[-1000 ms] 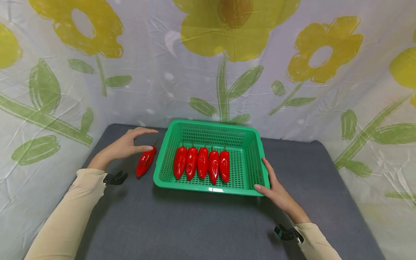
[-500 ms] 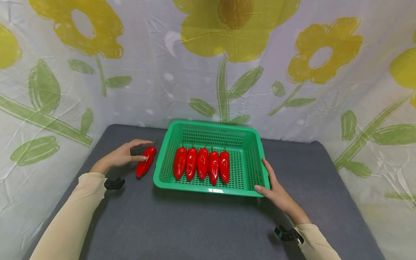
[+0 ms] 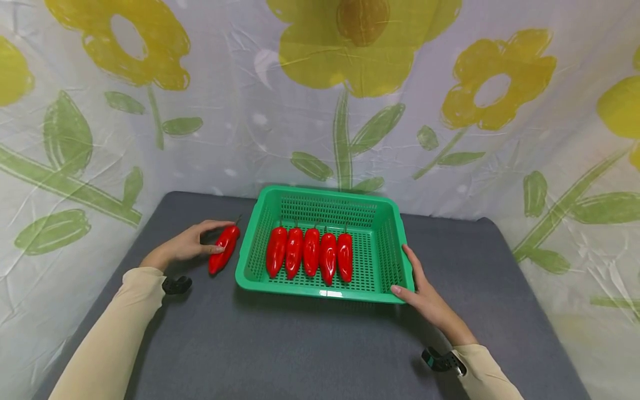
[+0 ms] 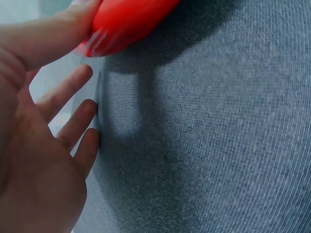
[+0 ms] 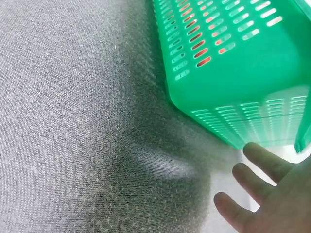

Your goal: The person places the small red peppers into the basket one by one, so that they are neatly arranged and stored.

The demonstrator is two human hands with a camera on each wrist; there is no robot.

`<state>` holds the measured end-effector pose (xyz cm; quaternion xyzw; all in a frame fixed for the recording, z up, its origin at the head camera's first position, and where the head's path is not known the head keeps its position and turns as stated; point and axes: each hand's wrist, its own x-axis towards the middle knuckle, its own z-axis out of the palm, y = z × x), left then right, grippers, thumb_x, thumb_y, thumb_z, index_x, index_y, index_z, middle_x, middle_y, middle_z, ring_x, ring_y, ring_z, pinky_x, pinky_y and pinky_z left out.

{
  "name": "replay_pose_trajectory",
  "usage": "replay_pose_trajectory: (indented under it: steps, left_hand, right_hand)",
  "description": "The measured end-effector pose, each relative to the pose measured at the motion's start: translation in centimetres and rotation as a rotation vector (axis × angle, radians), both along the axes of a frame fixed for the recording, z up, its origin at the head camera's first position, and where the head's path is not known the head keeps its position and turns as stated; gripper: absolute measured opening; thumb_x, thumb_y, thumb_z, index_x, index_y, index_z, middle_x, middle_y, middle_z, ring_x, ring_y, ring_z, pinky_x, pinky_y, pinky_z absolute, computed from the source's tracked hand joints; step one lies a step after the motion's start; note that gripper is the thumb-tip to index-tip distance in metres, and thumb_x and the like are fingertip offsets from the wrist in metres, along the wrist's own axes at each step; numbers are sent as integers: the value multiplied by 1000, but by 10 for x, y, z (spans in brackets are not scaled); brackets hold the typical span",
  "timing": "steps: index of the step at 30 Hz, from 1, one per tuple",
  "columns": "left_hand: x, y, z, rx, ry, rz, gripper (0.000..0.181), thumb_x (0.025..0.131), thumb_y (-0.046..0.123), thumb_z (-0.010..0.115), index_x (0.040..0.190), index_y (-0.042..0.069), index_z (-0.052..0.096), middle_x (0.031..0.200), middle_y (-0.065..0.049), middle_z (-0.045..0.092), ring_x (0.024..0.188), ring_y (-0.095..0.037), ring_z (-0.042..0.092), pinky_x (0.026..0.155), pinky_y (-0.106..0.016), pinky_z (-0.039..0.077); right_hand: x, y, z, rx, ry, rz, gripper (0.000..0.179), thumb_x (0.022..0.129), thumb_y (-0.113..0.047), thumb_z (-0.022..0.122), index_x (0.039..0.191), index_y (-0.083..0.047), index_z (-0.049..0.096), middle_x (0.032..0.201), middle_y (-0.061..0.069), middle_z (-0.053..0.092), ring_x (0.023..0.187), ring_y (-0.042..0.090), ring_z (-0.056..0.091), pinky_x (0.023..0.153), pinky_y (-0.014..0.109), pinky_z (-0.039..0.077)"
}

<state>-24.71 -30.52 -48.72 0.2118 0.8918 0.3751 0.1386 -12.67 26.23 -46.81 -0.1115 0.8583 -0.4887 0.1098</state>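
Note:
On the dark table to the left lies a glossy red chili pepper (image 3: 223,251) with a thin stem. My left hand (image 3: 187,243) pinches it near the stem, the thumb (image 4: 53,36) against its side; the index finger is mostly hidden behind the pepper in the left wrist view, the other fingers spread apart. A green plastic basket (image 3: 300,290) stands in the middle, with several similar red peppers (image 3: 311,253) side by side inside. My right hand (image 3: 425,294) holds the basket's right front corner, thumb on the rim; three fingers show free of the wall in the right wrist view.
The grey-black tabletop (image 3: 300,350) extends in front of the basket and to both sides. A white curtain (image 3: 225,111) printed with yellow flowers hangs close behind the table and along its sides.
My left hand has come down and nearer, from above the pepper's stem end to a pinch on its upper part. The right hand and basket stay put.

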Motion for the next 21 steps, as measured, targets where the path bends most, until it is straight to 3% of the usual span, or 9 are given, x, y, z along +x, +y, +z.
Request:
replay_pose_trajectory:
  steps: [9,21]
  left_hand:
    - [1,4,6,-26,-4,-47,70,91,25,71,151,9,38,152,-26,39,139,-47,36,108,-72,32]
    - [0,10,11,-55,-15,-73,73,90,20,71,152,7,34,155,-26,36,141,-48,34,109,-72,30]
  right_hand:
    - [-1,-1,0,-9,-7,-4,91,97,-28,60,156,-43,-7,167,12,-13,151,51,3,103,75,31]
    - [0,-1,1,-14,-21,-6,91,97,-30,59,156,-44,-8,167,12,-14,150,53,7,100,72,37]
